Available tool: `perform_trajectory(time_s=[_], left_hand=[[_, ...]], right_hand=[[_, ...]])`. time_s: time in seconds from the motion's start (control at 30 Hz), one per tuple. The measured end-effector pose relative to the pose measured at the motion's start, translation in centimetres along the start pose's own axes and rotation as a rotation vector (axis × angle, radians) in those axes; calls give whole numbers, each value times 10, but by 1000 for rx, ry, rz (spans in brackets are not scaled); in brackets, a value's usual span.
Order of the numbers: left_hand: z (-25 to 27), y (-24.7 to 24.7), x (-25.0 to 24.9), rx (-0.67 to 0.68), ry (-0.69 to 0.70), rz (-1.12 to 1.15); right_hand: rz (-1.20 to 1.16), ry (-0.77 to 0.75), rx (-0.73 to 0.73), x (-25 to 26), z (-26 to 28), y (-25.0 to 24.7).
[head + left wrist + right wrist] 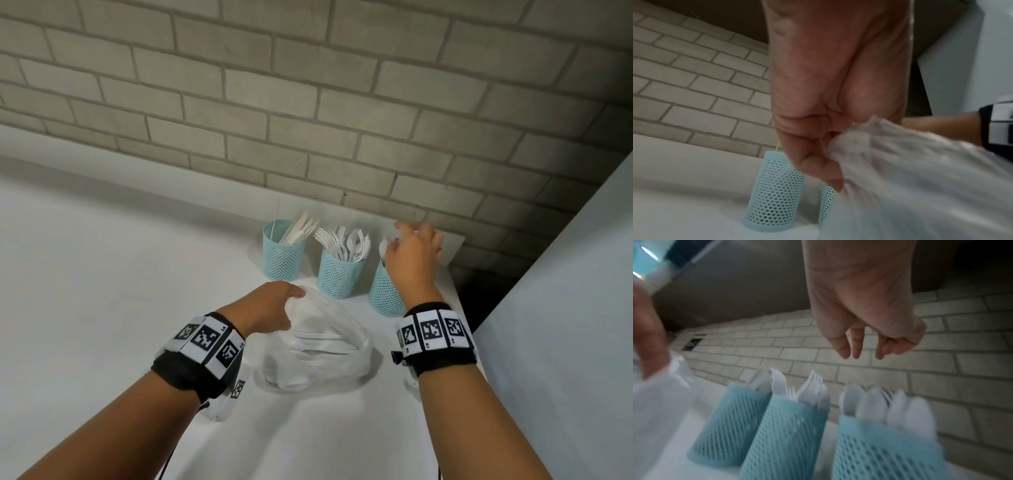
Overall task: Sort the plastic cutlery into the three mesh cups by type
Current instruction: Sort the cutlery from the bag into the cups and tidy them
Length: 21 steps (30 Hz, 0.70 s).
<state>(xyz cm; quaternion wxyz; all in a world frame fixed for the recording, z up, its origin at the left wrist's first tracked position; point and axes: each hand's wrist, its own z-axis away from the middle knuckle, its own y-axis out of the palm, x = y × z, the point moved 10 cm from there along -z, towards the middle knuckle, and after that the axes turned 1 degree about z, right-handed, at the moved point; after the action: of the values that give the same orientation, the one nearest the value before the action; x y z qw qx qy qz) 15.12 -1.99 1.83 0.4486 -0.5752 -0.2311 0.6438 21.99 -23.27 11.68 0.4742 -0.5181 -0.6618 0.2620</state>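
Observation:
Three blue mesh cups stand in a row near the brick wall. The left cup holds white knives, the middle cup holds forks, and the right cup holds spoons. My right hand hovers just over the spoon cup; its fingers hang relaxed and hold nothing. My left hand grips the gathered top edge of a clear plastic bag lying on the counter in front of the cups. A few white pieces show faintly inside it. The bag's bunched edge sits between my curled left fingers.
The white counter stretches far to the left. A brick wall runs right behind the cups. The counter's right edge lies close beside the spoon cup, with a dark gap and a pale panel beyond it.

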Motion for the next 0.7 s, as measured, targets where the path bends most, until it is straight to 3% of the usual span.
perform_trajectory(time_s=[0.07, 0.13, 0.2, 0.27, 0.4, 0.57, 0.7], left_hand=[[0, -2, -4, -30, 23, 37], [-1, -5, -7, -67, 36, 87], [-1, -6, -11, -93, 49, 133], [2, -9, -16, -121, 67, 173], [6, -14, -20, -163, 98, 210], [6, -18, -17, -192, 106, 233], [4, -15, -21, -192, 130, 247]], right_hand=[[-275, -107, 146, 31, 6, 0], [-413, -157, 588, 64, 35, 27], [-420, -163, 1002, 86, 79, 59], [-282, -182, 1188, 89, 113, 89], [244, -405, 1020, 78, 129, 136], [281, -455, 826, 80, 122, 140], [376, -443, 785, 77, 121, 144]])
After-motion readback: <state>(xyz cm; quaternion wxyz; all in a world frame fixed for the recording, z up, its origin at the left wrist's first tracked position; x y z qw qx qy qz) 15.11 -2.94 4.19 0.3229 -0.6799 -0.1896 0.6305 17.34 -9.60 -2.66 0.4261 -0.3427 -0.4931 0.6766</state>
